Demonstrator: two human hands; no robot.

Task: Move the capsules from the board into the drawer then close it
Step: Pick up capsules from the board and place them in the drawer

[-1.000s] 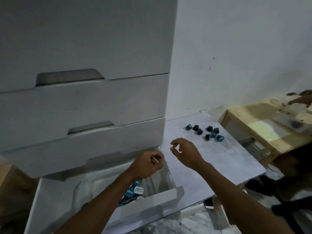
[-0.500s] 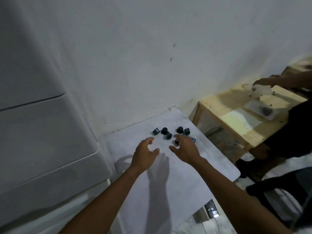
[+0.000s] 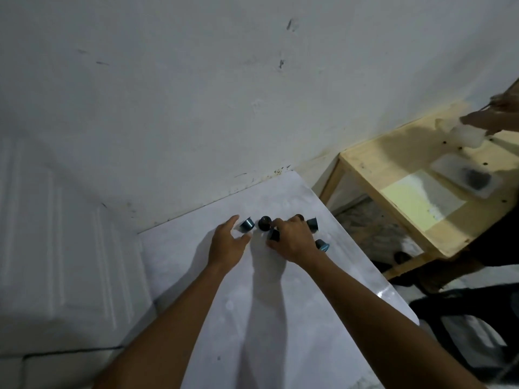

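Several dark capsules (image 3: 312,223) clustered at the far end of the white board (image 3: 280,318), left hand (image 3: 228,244) spread wide, empty, thumb beside the leftmost capsule (image 3: 247,225), right hand (image 3: 295,240) curled over the cluster, grip unclear, drawer out of view

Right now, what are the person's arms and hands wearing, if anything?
Nothing that shows. Both forearms are bare up to the frame's edge, with no sleeves in view. The left hand and right hand have no gloves, and no watch, ring or bracelet is visible.
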